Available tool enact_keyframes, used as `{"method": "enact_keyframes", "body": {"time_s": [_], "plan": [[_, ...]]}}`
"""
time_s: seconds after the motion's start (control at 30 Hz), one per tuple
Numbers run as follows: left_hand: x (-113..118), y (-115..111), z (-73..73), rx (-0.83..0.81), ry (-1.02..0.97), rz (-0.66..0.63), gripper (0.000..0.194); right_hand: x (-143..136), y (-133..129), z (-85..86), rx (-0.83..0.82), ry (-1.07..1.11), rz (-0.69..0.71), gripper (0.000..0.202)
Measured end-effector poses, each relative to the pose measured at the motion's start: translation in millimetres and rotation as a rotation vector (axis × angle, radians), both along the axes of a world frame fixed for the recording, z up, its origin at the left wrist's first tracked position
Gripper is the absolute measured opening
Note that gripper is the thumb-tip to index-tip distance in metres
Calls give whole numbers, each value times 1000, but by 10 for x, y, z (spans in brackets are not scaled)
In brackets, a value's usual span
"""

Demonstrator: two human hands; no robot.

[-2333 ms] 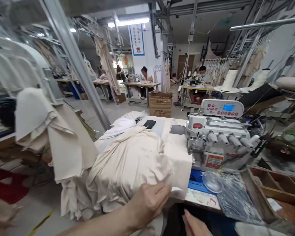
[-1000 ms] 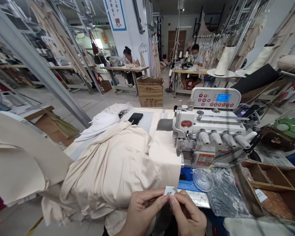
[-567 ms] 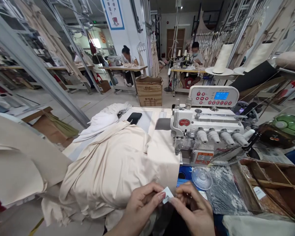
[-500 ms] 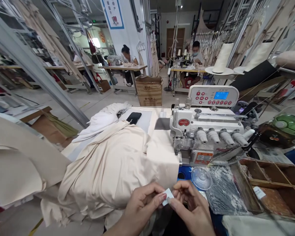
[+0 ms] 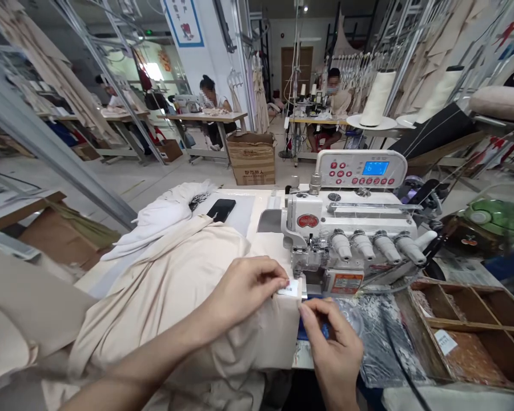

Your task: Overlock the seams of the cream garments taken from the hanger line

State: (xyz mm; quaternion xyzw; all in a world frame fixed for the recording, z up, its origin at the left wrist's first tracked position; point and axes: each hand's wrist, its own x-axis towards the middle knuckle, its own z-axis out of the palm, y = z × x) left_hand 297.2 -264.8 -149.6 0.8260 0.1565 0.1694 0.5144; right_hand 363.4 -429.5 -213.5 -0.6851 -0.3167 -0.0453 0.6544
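Note:
My left hand [image 5: 252, 288] pinches a small white printed label [image 5: 289, 287] and lays it on the beige fabric [image 5: 188, 285], close to the fabric's right edge. Thumb and index finger of my right hand [image 5: 333, 339] are pressed together at that same edge, a little below the label; the bit of cloth between them is mostly hidden. Just beyond the label stands a white overlock sewing machine [image 5: 314, 212], its presser foot area near the fabric's edge. The beige cloth spreads in loose folds over the table to the left.
A black phone [image 5: 221, 210] lies beyond the fabric, beside bunched white cloth [image 5: 165, 214]. Right of my hands are a wooden compartment box [image 5: 430, 319] with another label [image 5: 445, 341] in it and a dark plastic-wrapped pad [image 5: 388, 337]. Thread cones [image 5: 379, 100] stand behind. Co-workers sit farther back.
Both hands held the label above my lap. Now the left has carried it forward onto the fabric edge by the machine, and the right has let it go and moved to the fabric edge.

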Motion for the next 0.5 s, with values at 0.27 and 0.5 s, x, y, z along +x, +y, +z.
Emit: {"method": "enact_keyframes", "body": {"time_s": [0.27,0.5], "plan": [[248,126,-80,-71,9,73,26,-44,-50,-301,7,-85,-65,2],[217,117,-99,-60,20,66,18,-643,-23,-770,33,438,-117,31]]}}
